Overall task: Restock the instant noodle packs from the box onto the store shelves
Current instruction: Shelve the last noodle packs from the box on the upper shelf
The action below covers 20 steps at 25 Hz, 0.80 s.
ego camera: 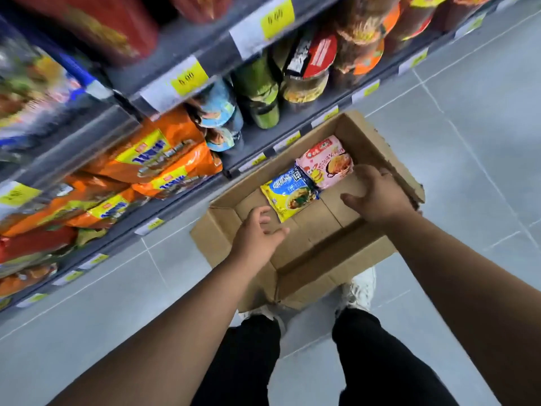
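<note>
Box point(304, 256) holds two packs — yellow point(288, 196), pink point(326, 161).

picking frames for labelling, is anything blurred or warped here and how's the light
Head view: the shelves at left are smeared by motion blur; the box, its yellow pack and pink pack are fairly sharp. Head view: wide-angle stretch toward the edges, everything tilted; soft even light on the floor, no harsh shadows.

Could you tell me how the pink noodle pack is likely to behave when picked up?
The pink noodle pack looks like glossy film, so it is probably light and slightly slippery. Lying flat in the cardboard box, it should not roll.
</note>
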{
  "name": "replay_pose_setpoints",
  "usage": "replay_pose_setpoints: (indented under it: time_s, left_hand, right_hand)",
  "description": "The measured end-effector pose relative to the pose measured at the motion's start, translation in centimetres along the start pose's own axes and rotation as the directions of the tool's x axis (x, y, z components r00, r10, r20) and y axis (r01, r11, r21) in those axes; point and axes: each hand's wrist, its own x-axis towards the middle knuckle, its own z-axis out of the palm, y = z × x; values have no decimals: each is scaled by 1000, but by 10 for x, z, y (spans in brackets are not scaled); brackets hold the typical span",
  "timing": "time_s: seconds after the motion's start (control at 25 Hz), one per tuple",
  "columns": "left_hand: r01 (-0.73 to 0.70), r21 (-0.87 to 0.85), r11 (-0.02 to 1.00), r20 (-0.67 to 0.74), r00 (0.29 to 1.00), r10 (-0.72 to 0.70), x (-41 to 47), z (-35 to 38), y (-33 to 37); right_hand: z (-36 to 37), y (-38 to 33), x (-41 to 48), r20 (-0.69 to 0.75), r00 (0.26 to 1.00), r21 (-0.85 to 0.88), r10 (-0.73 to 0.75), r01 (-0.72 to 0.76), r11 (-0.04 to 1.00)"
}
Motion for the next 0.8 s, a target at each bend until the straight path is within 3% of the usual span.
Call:
replay_pose_setpoints:
  time_s: [0.44,0.6,0.8]
  left_hand:
    - [307,-130,943,-108,941,-321,221,117,-107]
    - [366,-377,851,-42,911,-410,268,138,-122]
    - [345,-553,758,-73,886,-457,294,161,-130]
  right_hand:
    - [136,101,206,92,992,-133,88,-75,988]
    - [159,108,247,-5,998,-190,61,-60,980]
    - [166,111,258,-104,989,-54,101,-107,993]
